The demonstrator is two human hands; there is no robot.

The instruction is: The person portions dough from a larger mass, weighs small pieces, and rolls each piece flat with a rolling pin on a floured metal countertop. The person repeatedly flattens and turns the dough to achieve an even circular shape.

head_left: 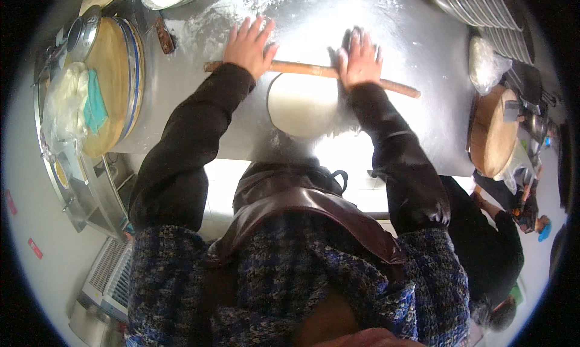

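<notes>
A long wooden rolling pin (304, 69) lies across the far edge of a pale, rounded sheet of dough (304, 105) on the floured metal table. My left hand (249, 46) rests on the pin toward its left end, palm down with fingers stretched out and spread. Farther right, my right hand (361, 60) presses on the pin the same way, fingers extended forward. Neither hand wraps round the pin. Dark sleeves cover both forearms.
White flour (272, 2) is scattered over the far part of the metal table (175, 99). At left stand round wooden boards (109, 51) with a teal cloth (95, 102). Stacked trays (477, 5), a plastic bag (485, 63) and a round chopping block (492, 129) line the right. Other people (489, 250) are at lower right.
</notes>
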